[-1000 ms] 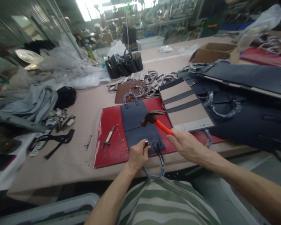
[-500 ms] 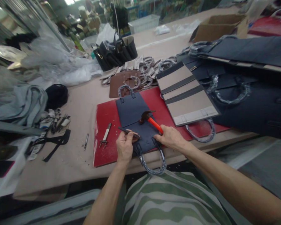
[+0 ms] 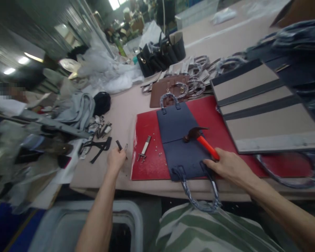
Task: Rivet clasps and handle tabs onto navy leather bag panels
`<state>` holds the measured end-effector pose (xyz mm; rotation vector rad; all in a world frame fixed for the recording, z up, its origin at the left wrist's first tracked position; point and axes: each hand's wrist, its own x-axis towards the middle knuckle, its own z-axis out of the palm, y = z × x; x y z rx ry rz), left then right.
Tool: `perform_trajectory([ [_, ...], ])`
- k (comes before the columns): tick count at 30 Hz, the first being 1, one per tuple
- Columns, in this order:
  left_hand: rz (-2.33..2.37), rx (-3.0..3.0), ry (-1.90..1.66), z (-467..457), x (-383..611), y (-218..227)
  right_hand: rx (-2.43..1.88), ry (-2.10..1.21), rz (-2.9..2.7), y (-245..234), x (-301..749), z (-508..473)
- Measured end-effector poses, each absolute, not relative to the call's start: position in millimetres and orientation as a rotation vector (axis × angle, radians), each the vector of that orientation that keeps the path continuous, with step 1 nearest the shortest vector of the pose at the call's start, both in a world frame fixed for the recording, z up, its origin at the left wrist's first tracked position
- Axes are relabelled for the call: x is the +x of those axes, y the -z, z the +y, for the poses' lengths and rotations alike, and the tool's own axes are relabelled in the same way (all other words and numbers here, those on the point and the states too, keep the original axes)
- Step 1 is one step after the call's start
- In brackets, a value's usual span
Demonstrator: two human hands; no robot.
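Note:
My right hand (image 3: 229, 163) is wrapped round the orange handle of a claw hammer (image 3: 203, 140). The hammer's dark head rests over a flat navy bag panel (image 3: 181, 150), which has plastic-wrapped handles (image 3: 199, 196) at both ends. Left of the red board, over the bare tabletop, my left hand (image 3: 116, 159) is closed on a dark slim tool (image 3: 118, 145) whose end sticks up past the fingers. A small metal rod (image 3: 126, 147) shows right beside these fingers; whether they touch it I cannot tell. On the red board (image 3: 152, 171) lies a pronged metal tool (image 3: 145, 148) near several tiny bits.
A beige-and-dark panel (image 3: 265, 108) lies on the board's right side. Behind are a brown bag panel (image 3: 157, 92), wrapped handles and black bags (image 3: 161, 56). Black straps (image 3: 101, 148) and grey cloth (image 3: 80, 108) lie left. A grey bin (image 3: 136, 213) stands below the table edge.
My left hand has moved left with the dark tool, off the navy panel to beside the small metal rod. My right hand still holds the hammer over the panel. The view has swung left.

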<state>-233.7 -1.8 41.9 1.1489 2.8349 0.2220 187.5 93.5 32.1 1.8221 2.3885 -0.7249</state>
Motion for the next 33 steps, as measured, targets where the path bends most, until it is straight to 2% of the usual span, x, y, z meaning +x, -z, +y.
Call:
perform_trajectory([
  [6, 2.878, 1.021, 0.012, -10.5, -255.0, -35.6, 1.799, 0.723, 2.374, -18.7, 189.1, 100.8],
  [18, 2.821, 1.331, -0.021, 10.6, -226.2, -30.7, 1.784, 0.674, 2.350, -22.7, 185.6, 99.9],
  [27, 2.731, 1.068, 0.135, 24.2, -254.9, -28.7, 1.832, 0.661, 2.392, -34.3, 182.7, 93.4],
  [31, 2.631, 1.122, 0.070, 29.9, -265.7, -39.5, 1.860, 0.670, 2.416, -39.4, 181.4, 90.0],
  [33, 2.660, 1.184, -0.160, 28.1, -259.1, -50.3, 1.867, 0.668, 2.413, -39.7, 182.2, 89.0],
])
